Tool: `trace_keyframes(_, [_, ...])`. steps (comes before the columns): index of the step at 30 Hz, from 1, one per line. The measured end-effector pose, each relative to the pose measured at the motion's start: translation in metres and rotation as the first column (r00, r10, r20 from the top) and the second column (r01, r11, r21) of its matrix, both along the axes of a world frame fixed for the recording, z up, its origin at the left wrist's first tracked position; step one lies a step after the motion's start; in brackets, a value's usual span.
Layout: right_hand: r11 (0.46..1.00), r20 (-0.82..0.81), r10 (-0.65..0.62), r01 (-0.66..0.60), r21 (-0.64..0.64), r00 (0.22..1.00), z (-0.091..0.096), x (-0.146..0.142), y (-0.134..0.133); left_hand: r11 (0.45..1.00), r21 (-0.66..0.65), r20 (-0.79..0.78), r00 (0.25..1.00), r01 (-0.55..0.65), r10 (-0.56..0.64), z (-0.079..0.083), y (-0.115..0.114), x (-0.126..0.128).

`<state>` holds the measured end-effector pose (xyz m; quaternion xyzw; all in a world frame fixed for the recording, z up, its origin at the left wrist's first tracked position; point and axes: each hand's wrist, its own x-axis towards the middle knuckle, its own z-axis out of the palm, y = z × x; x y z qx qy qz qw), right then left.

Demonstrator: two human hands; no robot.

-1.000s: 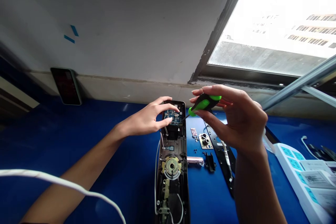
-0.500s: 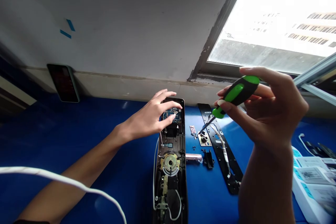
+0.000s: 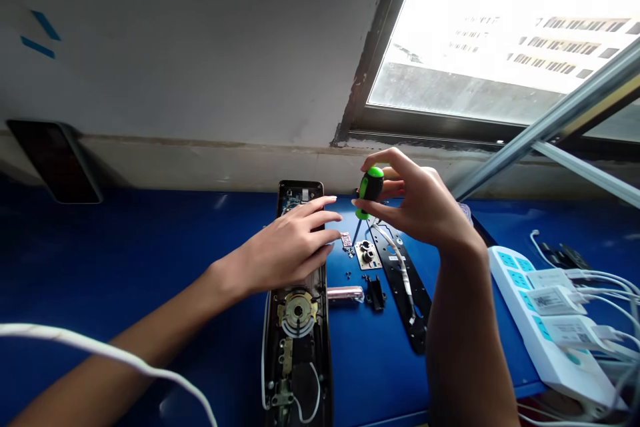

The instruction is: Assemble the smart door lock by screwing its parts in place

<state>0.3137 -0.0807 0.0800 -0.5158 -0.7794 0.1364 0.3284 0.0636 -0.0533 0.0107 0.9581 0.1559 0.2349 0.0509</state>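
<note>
**Two-handed work at a blue surface (image 3: 100, 240), seen from the head-worn camera.** The left hand (image 3: 285, 247) and the right hand (image 3: 415, 203) are raised apart from each other, with only a narrow gap between them near the middle of the surface.

The left arm reaches in from the lower left. Its hand is palm down with the fingers extended and slightly spread, gripping nothing, and it lies over the upper part of an opened electronic door lock housing (image 3: 297, 347). Whether the fingers touch the housing cannot be told.

The housing lies lengthwise, its far end close to the far edge of the surface. A circuit board (image 3: 295, 200) shows at that end, partly hidden by the left hand, and a round brass-coloured mechanism (image 3: 298, 312) sits lower down.

The right forearm rises from the near edge, with the wrist bent. The thumb and fingers of the right hand pinch the black-and-green screwdriver (image 3: 371, 191) upright, its thin shaft pointing down.

Just below the tip lie a small pink circuit board (image 3: 346, 239) and scattered black screws (image 3: 349, 275). Right of the housing are a brass-coloured plate with a black fitting (image 3: 368, 255), a black slotted mounting plate (image 3: 400, 280), a pink metal cylinder (image 3: 345, 293) and a black bracket (image 3: 375, 295).

A white power strip (image 3: 530, 320) with plugged-in adapters lies by the right edge.
</note>
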Motion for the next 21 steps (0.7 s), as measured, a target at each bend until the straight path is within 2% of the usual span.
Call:
trace_keyframes(6, [0.994, -0.031, 0.029, -0.032, -0.1, 0.999, -0.015, -0.004, 0.015, 1.0, -0.004, -0.01, 1.0, 0.004, -0.004, 0.001, 0.002, 0.001])
trace_keyframes(13, [0.988, -0.051, 0.045, -0.052, -0.146, 0.998, -0.023, -0.007, 0.021, 1.0, 0.005, 0.014, 1.0, 0.005, -0.005, 0.001, 0.004, -0.001])
trace_keyframes(21, [0.999, -0.057, 0.043, -0.044, -0.029, 0.997, -0.019, -0.01, 0.017, 1.0, -0.005, 0.041, 0.999, 0.007, -0.007, 0.006, 0.003, -0.004])
